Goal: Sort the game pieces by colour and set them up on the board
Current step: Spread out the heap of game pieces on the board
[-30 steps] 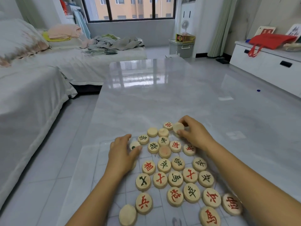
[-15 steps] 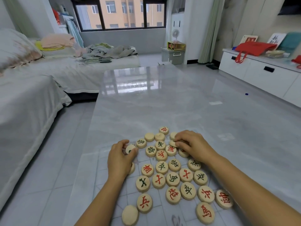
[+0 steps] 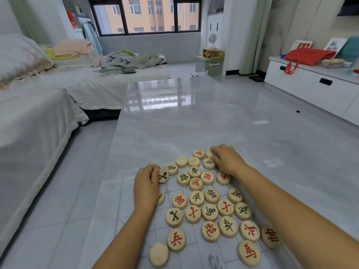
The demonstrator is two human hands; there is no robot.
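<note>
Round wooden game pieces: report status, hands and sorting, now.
Left hand on a black-marked round wooden piece. Right hand fingering the far pieces. Red and black pieces still mixed on the clear gridded board; several face-down. Nothing in the way.

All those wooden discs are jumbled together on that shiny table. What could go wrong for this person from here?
1. Several pieces, like the blank disc at the near left, lie face down, so their colour is hidden and could be missorted.
2. The red-marked piece sits by the right forearm; a sweep might knock it away.
3. The left hand and right hand work in a tight cluster, so neighbours may get nudged.
</note>
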